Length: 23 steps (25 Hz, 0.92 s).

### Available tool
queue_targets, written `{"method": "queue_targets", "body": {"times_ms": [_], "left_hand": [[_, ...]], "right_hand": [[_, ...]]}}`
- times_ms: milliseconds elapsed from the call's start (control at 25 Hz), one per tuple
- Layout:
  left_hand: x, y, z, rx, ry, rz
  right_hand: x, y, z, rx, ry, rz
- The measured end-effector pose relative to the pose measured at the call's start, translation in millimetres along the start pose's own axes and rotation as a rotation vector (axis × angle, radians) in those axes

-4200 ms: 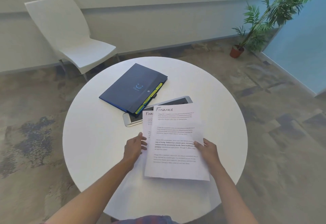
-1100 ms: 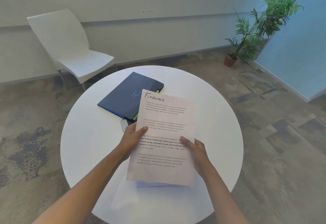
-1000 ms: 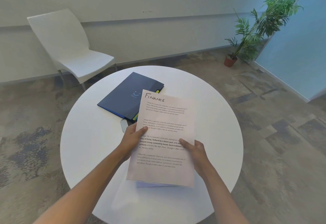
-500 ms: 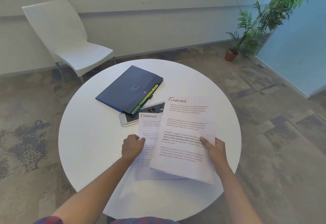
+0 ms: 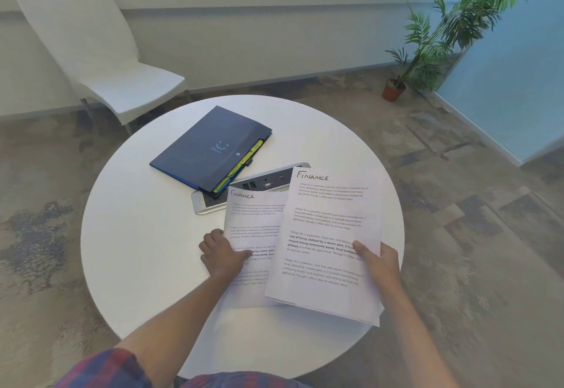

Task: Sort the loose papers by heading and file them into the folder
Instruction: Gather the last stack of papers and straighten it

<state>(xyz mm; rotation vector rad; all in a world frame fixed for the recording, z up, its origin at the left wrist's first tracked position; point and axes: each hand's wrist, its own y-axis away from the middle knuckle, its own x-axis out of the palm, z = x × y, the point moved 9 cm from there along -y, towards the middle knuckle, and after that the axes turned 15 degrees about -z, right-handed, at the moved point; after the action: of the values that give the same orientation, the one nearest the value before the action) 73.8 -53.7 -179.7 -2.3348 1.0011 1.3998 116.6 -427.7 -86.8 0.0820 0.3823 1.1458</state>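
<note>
Table (image 5: 137, 250): round, white.
Folder (image 5: 210, 146): dark blue, closed, flat on far half of table; yellow tabs along its right edge.
Socket panel (image 5: 265, 181): silver, set in tabletop, just beside folder's near corner; near edge covered by both sheets.
Right sheet (image 5: 329, 235): headed "FINANCE", overlaps left sheet's right edge.
Right hand (image 5: 378, 261): pinches right sheet at its right edge, thumb on top.
Left sheet (image 5: 256, 226): headed "FINANCE", flat on table.
Left hand (image 5: 221, 255): fingers curled, on left sheet's left edge.

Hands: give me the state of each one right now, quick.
Left hand: holding the left Finance sheet, thumb pinching its edge.
Right hand: holding the right Finance sheet, thumb on top.
</note>
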Motion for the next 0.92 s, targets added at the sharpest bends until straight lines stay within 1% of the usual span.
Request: {"method": "queue_targets", "body": {"times_ms": [200,320,400,480,640,760,840,920], "left_hand": [[6.2,-3.9,8.4,-0.032,0.174,0.079],[1.0,-5.9,3.8,0.031,0.3,0.136],[-8.0,-1.4,-10.7,0.104,0.38,0.216],[-20.1,3.1,-25.6,0.134,0.475,0.299],[-46.7,9.9,-47.9,0.013,0.749,0.44],[-62.4,14.5,-64.2,-0.043,0.897,0.531],[-74.9,18.8,-76.3,-0.041,0.952,0.58],[-86.4,21.3,-83.3,-0.026,0.957,0.593]], "right_hand": [[14.2,3.7,-1.1,0.011,-0.008,0.046],[27.0,9.6,0.3,0.038,-0.012,0.101],[36.2,15.9,4.7,0.029,-0.02,0.132],[45.3,21.9,10.5,0.012,-0.035,0.164],[60.8,31.5,19.9,0.019,-0.058,0.203],[71.2,33.4,24.4,0.007,-0.047,0.178],[79.5,35.4,28.6,0.008,-0.053,0.178],[87.3,38.7,34.1,0.004,-0.073,0.185]]}}
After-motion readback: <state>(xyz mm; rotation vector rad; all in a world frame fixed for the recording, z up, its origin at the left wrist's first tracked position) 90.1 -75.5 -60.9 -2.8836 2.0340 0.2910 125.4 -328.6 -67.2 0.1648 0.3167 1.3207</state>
